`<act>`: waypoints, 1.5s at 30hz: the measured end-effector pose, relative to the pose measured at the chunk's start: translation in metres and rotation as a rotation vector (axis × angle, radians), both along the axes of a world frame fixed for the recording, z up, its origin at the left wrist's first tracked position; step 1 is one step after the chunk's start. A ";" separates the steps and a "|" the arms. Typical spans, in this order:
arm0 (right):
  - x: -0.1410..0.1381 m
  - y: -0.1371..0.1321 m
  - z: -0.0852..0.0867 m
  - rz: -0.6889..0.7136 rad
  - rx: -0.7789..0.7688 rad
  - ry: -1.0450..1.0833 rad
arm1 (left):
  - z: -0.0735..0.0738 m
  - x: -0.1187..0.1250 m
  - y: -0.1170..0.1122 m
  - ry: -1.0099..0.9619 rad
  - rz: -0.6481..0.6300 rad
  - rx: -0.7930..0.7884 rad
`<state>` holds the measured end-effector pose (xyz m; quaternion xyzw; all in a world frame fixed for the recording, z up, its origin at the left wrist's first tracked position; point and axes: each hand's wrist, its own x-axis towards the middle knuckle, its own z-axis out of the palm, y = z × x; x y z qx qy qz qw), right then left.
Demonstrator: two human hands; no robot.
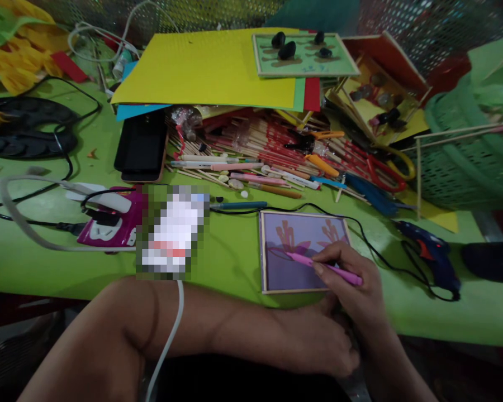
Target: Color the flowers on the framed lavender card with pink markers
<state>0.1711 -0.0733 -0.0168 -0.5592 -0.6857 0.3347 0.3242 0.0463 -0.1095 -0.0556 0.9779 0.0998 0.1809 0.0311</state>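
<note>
My right hand (356, 279) pinches a pink marker pen (339, 272) between thumb and fingers. The pen's tip meets a purple card (295, 276) framed with thin wooden sticks, at a drawn leaf-like outline. Two plant shapes (285, 237) in orange-brown and magenta stand on the card. My left hand (324, 343) lies just below the card's near edge, its forearm across the front of the table. Its fingers are curled closed; whatever may be inside them is hidden.
A blue glue gun (433, 254) lies right of the card, its black cord running behind it. Left are a blurred phone (174, 234) and a magenta power strip (109, 223). Behind lie pens, sticks, scissors (388, 173), yellow sheets (205, 67) and a green basket (452, 167).
</note>
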 end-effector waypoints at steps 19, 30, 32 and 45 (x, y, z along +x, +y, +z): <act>-0.004 0.003 -0.002 0.090 -0.041 -0.019 | -0.008 0.004 -0.003 -0.105 -0.120 -0.099; -0.004 0.005 -0.002 0.177 0.018 -0.028 | -0.003 0.004 -0.003 -0.021 -0.122 -0.079; -0.005 0.005 -0.002 0.191 0.021 -0.033 | -0.001 0.003 -0.002 -0.009 -0.125 -0.072; -0.004 0.007 -0.003 0.224 0.042 -0.058 | 0.000 0.003 -0.003 -0.036 -0.109 -0.071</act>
